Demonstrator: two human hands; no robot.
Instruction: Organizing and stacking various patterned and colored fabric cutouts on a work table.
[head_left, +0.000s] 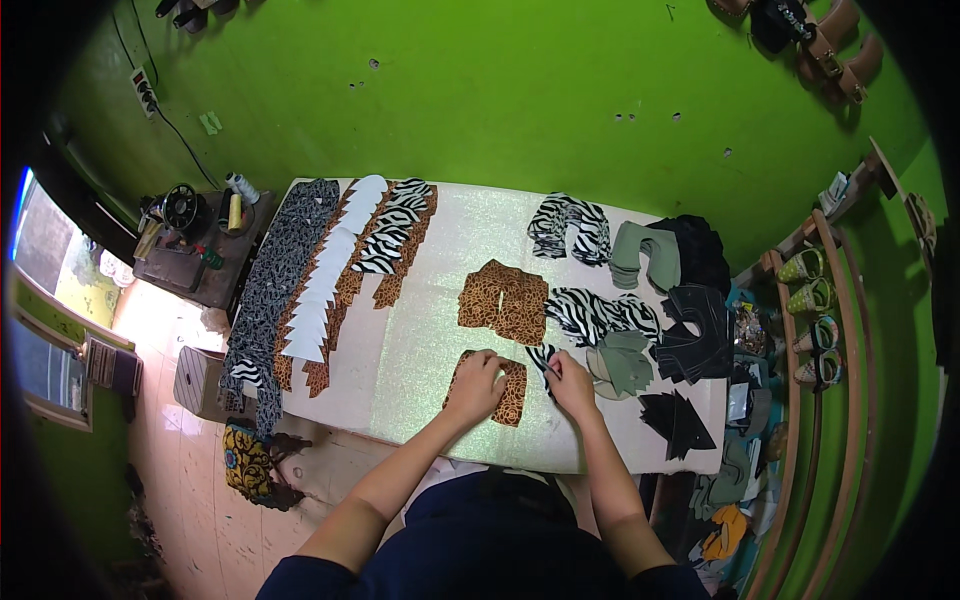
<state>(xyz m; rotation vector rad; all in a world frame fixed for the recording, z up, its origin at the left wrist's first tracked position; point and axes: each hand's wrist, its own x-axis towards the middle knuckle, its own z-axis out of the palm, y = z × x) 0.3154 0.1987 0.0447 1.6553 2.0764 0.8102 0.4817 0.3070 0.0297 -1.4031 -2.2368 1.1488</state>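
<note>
Both bare forearms rise from the lower edge over a dark blue lap to the near edge of the pale glittery worktop (440,300). Pressed flat, with fingers loosely spread, the left hand (476,385) lies on a leopard-print fabric piece (511,393) that rests right under and just beside it. Close to its right, the right hand (570,382) is pinched narrow on a small dark tool (551,369); what kind of tool cannot be told. That tip touches a small zebra-print piece (541,356) lying between the two hands. Just beyond the left hand sits a stack of leopard-print pieces (503,300). Beyond the right hand lie zebra-print pieces (598,315), with olive green pieces (624,362) just to its right and black pieces (695,330) farther right. Well off to the left of the left hand run overlapping rows of white, leopard and zebra cutouts (345,265) and a long dark patterned strip (275,280).
</note>
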